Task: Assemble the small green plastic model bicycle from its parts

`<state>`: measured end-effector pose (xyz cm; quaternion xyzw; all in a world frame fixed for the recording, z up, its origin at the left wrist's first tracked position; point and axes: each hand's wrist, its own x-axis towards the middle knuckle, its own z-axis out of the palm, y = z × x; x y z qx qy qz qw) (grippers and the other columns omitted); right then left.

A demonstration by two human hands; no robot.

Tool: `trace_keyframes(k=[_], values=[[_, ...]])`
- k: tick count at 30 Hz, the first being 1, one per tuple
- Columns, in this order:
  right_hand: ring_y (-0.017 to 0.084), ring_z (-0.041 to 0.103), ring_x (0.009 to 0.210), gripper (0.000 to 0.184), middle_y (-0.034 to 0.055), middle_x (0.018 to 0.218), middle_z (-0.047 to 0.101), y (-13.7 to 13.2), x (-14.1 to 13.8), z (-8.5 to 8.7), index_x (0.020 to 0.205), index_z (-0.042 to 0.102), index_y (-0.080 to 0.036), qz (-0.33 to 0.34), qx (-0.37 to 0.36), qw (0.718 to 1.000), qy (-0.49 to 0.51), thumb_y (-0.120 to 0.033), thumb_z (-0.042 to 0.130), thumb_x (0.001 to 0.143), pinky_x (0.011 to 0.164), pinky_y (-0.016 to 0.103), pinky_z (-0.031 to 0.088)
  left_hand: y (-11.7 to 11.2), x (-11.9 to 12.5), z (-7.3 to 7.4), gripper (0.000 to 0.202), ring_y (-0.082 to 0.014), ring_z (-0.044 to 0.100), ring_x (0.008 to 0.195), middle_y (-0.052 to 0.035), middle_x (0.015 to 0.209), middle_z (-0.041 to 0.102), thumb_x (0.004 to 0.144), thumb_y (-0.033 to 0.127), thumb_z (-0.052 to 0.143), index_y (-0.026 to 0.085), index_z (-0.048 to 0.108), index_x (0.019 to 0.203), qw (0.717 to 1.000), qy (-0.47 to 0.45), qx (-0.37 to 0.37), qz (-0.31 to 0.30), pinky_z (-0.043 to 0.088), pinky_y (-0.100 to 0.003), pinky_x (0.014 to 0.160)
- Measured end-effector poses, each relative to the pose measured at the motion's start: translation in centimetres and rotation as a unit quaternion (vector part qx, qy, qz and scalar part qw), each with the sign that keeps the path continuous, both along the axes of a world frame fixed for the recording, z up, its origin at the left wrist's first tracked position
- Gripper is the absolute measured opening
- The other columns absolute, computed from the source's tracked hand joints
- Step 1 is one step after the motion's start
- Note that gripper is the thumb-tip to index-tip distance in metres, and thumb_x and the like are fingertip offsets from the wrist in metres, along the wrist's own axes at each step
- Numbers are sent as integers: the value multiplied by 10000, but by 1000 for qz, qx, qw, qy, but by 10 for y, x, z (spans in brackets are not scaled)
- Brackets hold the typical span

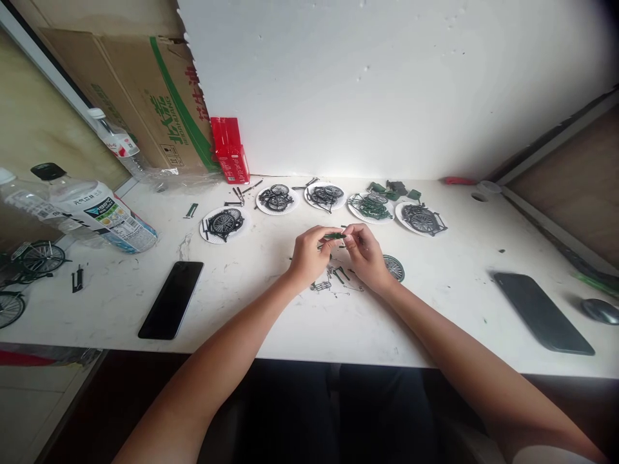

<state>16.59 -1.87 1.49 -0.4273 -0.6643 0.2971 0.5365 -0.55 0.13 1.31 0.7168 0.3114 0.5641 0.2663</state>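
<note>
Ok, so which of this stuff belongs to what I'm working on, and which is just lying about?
Likely part of the job: held green part, loose pieces near it, spoked wheel, paper plates of miniature bicycle parts; perhaps the miniature bicycle at far left.

Apparently just lying about: phone, dark flat slab, computer mouse, plastic bottles, red box, cardboard box.

paper plates (247,225): 5, 4 with black or grey parts (226,223), 1 with green parts (372,207)
left hand (312,255) and right hand (366,255): 2
spoked wheels (394,268) off the plates: 3
loose pieces (322,285): too small to count
bottles (113,216): 3
black phone (171,299): 1
computer mouse (600,311): 1
red box (231,149): 1
cardboard box (138,96): 1
</note>
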Motion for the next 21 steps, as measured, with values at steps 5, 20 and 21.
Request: trace_keyframes(k=[5, 20, 21], values=[[209, 542, 825, 341, 40, 961, 602, 0, -2, 1, 1074, 560, -270, -12, 12, 1000, -13, -611, 577, 1067, 790, 380, 477, -1, -1, 2, 148, -193, 784, 1005, -85, 1129, 828, 1006, 232, 715, 210, 796, 1128, 1000, -5, -11, -8, 635, -314, 877], [217, 509, 839, 352, 48, 951, 575, 1, -7, 0, 1081, 593, -260, -32, -2, 999, -35, -610, 564, 1070, 810, 384, 453, 0, -2, -5, 316, -249, 809, 1030, -133, 1155, 831, 936, 424, 806, 159, 822, 1106, 987, -80, -138, -26, 675, -359, 915], [216, 508, 835, 359, 47, 947, 576, 1, -7, 0, 1071, 594, -259, -33, -2, 999, -35, -617, 562, 1069, 808, 385, 453, 0, -2, -5, 314, -251, 808, 1039, -133, 1152, 832, 935, 422, 808, 158, 824, 1105, 987, -79, -138, -26, 674, -358, 918]])
